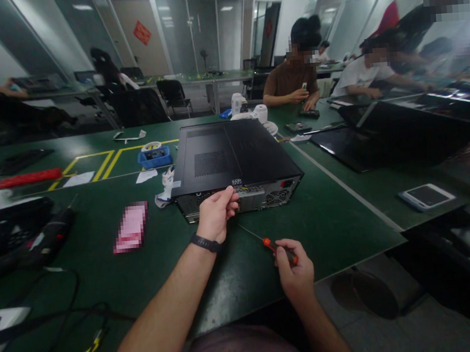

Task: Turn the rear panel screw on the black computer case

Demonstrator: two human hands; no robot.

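A black desktop computer case (pixel 213 150) lies flat on the green table, its rear panel with a fan grille facing me. My left hand (pixel 217 212) is at that rear edge, thumb and fingers pinched together. A small light piece with dark holes (pixel 236 182) shows just beyond the fingertips; whether the pinch holds it I cannot tell. In my right hand (pixel 295 268) is a screwdriver (pixel 268 243) with a red-and-dark handle, gripped by closed fingers. Its thin shaft points up and left toward the case, with the tip apart from it.
Left of the case are a blue bin (pixel 155 158), crumpled white plastic (pixel 165 189) and a pink packet (pixel 132 226). A dark power tool (pixel 50 237) and cables lie further left. On the right are a white-framed device (pixel 426 197) and black panels (pixel 353 146). Other people sit across the table.
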